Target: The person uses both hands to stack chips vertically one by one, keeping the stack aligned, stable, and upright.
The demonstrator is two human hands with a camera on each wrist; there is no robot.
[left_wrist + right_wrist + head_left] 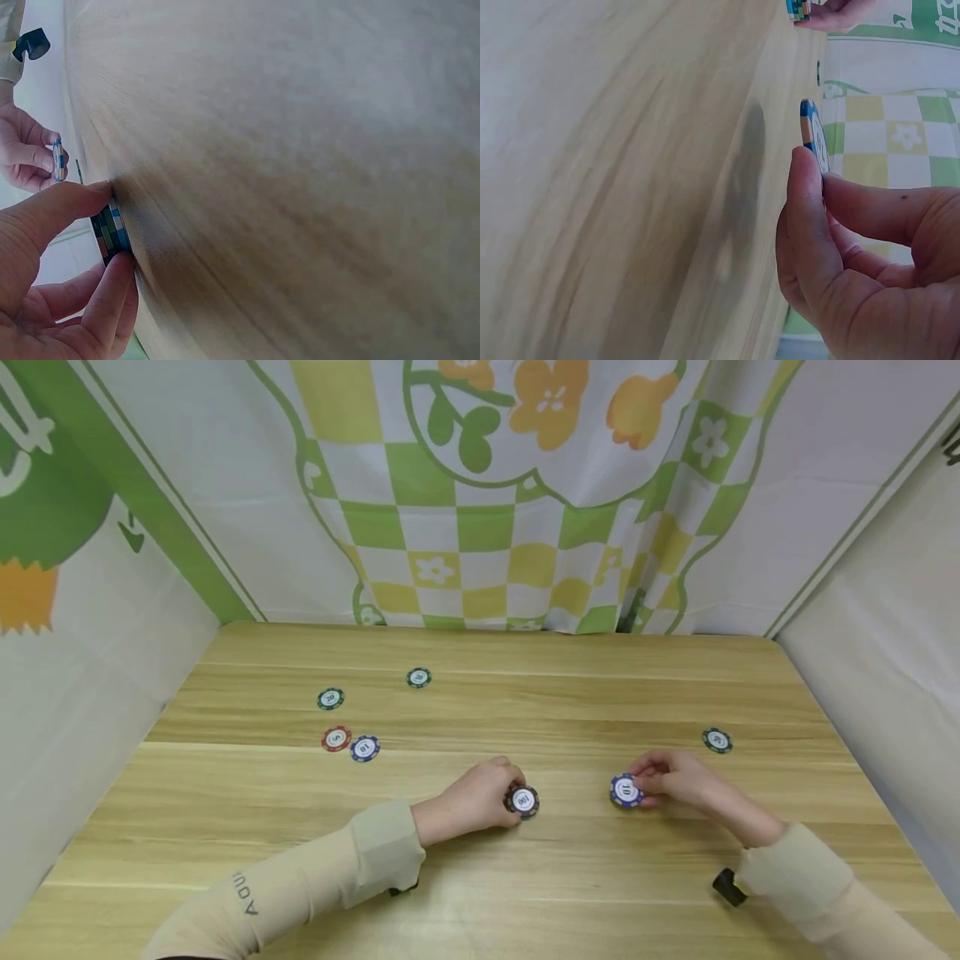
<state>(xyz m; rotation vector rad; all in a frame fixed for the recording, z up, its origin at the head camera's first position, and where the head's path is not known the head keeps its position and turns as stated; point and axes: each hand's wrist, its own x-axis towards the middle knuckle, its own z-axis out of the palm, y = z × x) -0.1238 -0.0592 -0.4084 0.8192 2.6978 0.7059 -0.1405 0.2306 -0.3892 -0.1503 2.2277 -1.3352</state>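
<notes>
My left hand (476,795) grips a small stack of poker chips (523,801) by its edges, near the middle of the table. The top chip is dark and marked 100. In the left wrist view the stack (112,227) shows blue, green and dark edges between thumb and fingers, at the tabletop. To the right, my right hand (678,778) pinches a blue poker chip (626,790) marked 10 between thumb and fingers. The right wrist view shows this chip (814,135) held on edge above the wood, its shadow on the table below.
On the wooden table (570,893), a red chip (337,738) and another blue chip (365,748) lie side by side at left. Two green chips, one left (330,697) and one farther back (419,677), lie behind them. A dark green chip (717,740) is at right. Patterned curtain (480,527) stands behind.
</notes>
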